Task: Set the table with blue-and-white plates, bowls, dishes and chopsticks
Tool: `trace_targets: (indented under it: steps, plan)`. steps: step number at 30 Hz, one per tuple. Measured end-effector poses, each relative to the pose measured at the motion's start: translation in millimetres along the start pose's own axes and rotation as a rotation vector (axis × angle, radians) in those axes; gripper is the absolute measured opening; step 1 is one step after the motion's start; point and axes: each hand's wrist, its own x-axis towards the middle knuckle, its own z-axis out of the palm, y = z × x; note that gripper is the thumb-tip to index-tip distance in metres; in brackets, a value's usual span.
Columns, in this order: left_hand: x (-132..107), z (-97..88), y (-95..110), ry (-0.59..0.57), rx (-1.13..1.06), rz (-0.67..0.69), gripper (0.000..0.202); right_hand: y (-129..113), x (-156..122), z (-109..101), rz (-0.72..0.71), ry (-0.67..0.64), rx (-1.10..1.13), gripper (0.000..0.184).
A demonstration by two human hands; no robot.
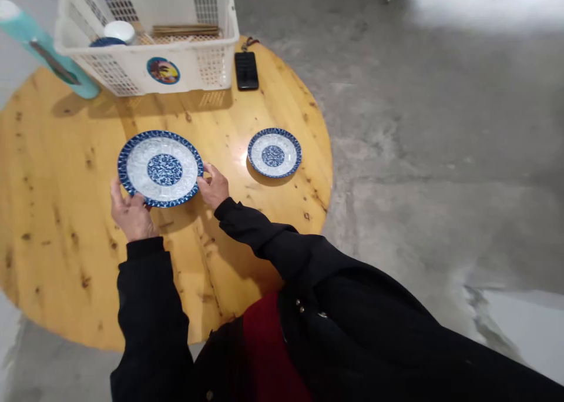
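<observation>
Both my hands grip a large blue-and-white patterned plate [164,169] by its rim, face up over the round wooden table [66,243]. My left hand [132,213] holds the lower left of the rim, thumb on top and some fingers hidden beneath. On the right edge, my right hand [214,186] pinches the rim. A smaller plate [273,153] with the same blue pattern lies face up on the table to the right, apart from my hands.
At the back of the table stands a white plastic basket [194,67] with a white bowl [120,32], something dark blue and chopsticks [185,30] inside. A black phone [246,70] lies at its right. A turquoise cylinder [53,49] leans at its left. Grey concrete floor [432,155] surrounds the table.
</observation>
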Motion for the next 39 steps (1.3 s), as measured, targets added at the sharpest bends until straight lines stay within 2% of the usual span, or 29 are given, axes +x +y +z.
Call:
trace_targets:
  steps: [3, 6, 10, 14, 19, 30, 36, 39]
  plan:
    - [-38, -7.6, 18, -0.044, 0.009, -0.036, 0.073, 1, -31, -23, 0.032, -0.035, 0.145, 0.032]
    - [-87, -22.3, 21, -0.137, 0.044, -0.123, 0.076, 9, -85, -55, 0.139, -0.066, 0.205, 0.024]
    - [-146, -52.1, 6, -0.203, 0.084, -0.34, 0.079, 23, -164, -85, 0.288, -0.075, 0.225, 0.024]
    - [-177, -81.6, -12, -0.221, 0.125, -0.446, 0.081, 34, -216, -85, 0.412, -0.145, 0.291, 0.026]
    - [-177, -96.0, -28, -0.264, 0.121, -0.452, 0.081, 46, -233, -72, 0.447, -0.155, 0.269, 0.032]
    - [-154, -88.1, -48, -0.331, 0.113, -0.342, 0.072, 55, -236, -59, 0.401, -0.038, 0.158, 0.031]
    - [-150, -91.5, -51, -0.35, 0.168, -0.28, 0.065, 40, -233, -63, 0.395, -0.087, -0.17, 0.027]
    - [-149, -95.8, -57, -0.389, 0.166, -0.299, 0.071, 37, -235, -74, 0.408, -0.045, -0.184, 0.029]
